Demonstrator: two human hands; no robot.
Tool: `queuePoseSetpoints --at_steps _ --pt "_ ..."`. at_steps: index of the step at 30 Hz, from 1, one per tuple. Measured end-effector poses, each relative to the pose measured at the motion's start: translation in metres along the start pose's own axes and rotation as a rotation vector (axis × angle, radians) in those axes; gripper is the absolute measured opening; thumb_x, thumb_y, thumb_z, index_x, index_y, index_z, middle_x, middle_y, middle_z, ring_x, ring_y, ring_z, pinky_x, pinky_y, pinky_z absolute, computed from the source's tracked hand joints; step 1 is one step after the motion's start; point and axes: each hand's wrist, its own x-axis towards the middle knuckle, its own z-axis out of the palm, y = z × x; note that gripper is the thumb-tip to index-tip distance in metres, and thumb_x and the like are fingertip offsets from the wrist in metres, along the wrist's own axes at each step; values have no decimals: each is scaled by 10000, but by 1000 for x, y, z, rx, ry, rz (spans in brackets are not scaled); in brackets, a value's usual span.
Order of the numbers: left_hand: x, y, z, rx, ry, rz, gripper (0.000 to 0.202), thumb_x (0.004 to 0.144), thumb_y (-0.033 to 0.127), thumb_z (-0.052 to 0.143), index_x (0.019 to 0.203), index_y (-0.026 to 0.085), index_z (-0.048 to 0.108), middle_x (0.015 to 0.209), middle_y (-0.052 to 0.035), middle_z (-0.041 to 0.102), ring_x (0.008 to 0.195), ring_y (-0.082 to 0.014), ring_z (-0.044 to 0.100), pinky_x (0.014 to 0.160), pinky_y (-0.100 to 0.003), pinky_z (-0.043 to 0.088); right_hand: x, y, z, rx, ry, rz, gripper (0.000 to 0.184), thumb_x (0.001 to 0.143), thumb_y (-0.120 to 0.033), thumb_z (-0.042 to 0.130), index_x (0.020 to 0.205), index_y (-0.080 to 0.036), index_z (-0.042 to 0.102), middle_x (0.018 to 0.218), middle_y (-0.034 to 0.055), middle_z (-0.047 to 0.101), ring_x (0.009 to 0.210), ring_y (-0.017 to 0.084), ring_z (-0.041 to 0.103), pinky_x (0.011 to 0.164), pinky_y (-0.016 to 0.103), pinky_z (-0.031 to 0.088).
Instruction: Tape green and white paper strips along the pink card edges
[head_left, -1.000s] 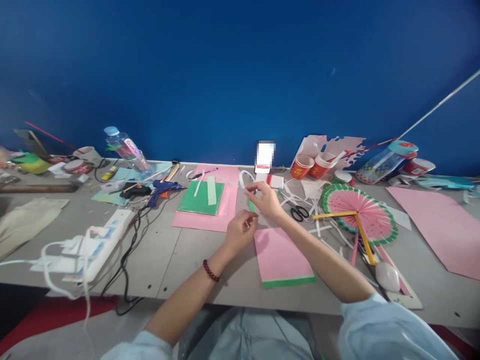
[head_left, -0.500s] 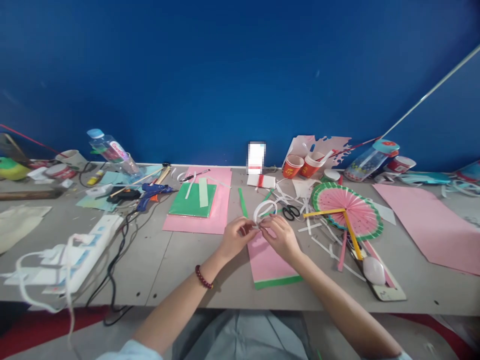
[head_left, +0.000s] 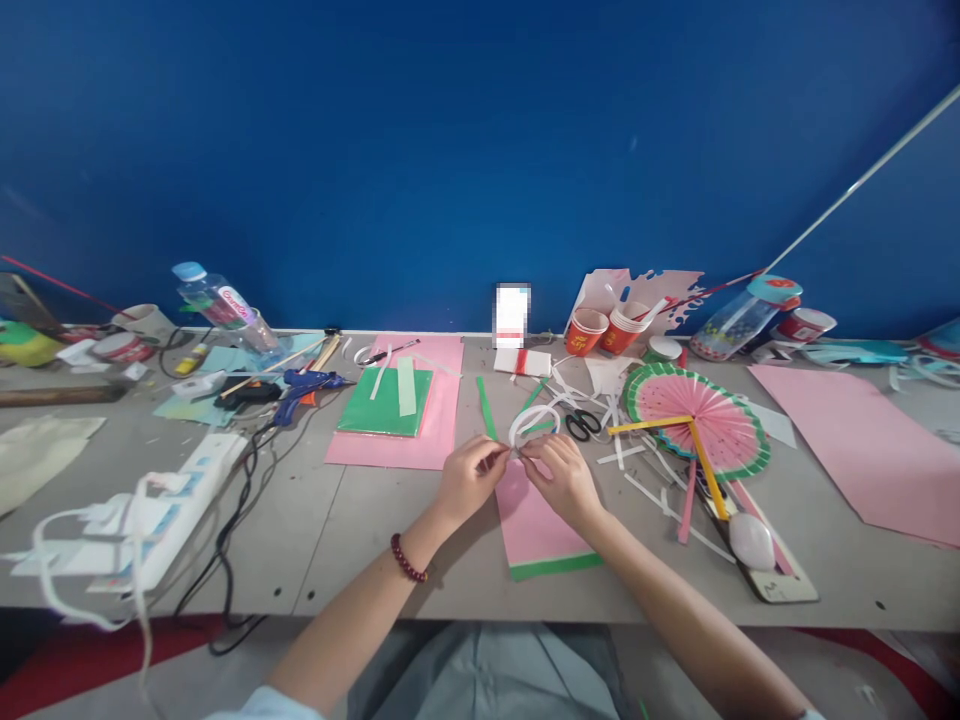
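"What's being held?"
"The left hand (head_left: 471, 478) and right hand (head_left: 561, 478) pinch the tape roll (head_left: 517, 427), fingertips nearly together."
"Where's the tape roll?"
"Just beyond the pink paper (head_left: 551, 530), near the scissors (head_left: 584, 425)."

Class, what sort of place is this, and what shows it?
Probably a craft workspace: a pleated pink-and-green paper fan, a blue plastic glue gun and black-handled scissors lie on the grey table.

place: craft workshop | signs: glue gun (head_left: 304, 393), scissors (head_left: 582, 425), paper strips (head_left: 621, 454), watermelon-patterned paper fan (head_left: 731, 425), power strip (head_left: 184, 500)
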Motion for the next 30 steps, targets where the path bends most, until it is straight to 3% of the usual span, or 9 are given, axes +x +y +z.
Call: queuePoseSetpoints --at_steps 6,12,21,25,30 --pt "0 -4 -3 116 98 38 161 912 268 486 878 210 632 756 -13 619 633 -110 571 612 -220 468 -1 -1 -2 -72 -2 42 91 827 -132 550 815 -216 580 816 34 688 804 194 604 745 326 436" --pt "0 -12 -2 29 144 35 180 909 246 504 999 223 657 859 -21 723 695 -131 678 662 -242 544 -3 -1 0 -107 -109 76 84 825 -146 546 766 -204 560 762 41 629 757 194 564 698 298 423" --pt "9 -5 -5 -173 144 9 129 856 196 561 874 198 689 847 -39 688 745 -132 645 668 -238 534 -4 -2 2 -131 -232 174 109 844 -159 551 740 -195 549 742 27 606 720 175 545 660 274 370" --pt "10 -7 -4 -288 92 -78 119 832 204 589 870 190 701 913 -51 676 795 -135 633 679 -232 512 -5 -2 3 -183 -221 136 145 870 -192 547 727 -192 570 711 27 614 693 169 549 649 275 361" --pt "9 -6 -5 -428 24 -189 120 797 275 646 835 177 703 933 -63 672 900 -172 619 742 -251 485 -9 -3 3 -318 -197 -16 158 886 -177 531 751 -186 612 657 29 632 686 165 565 669 287 355"
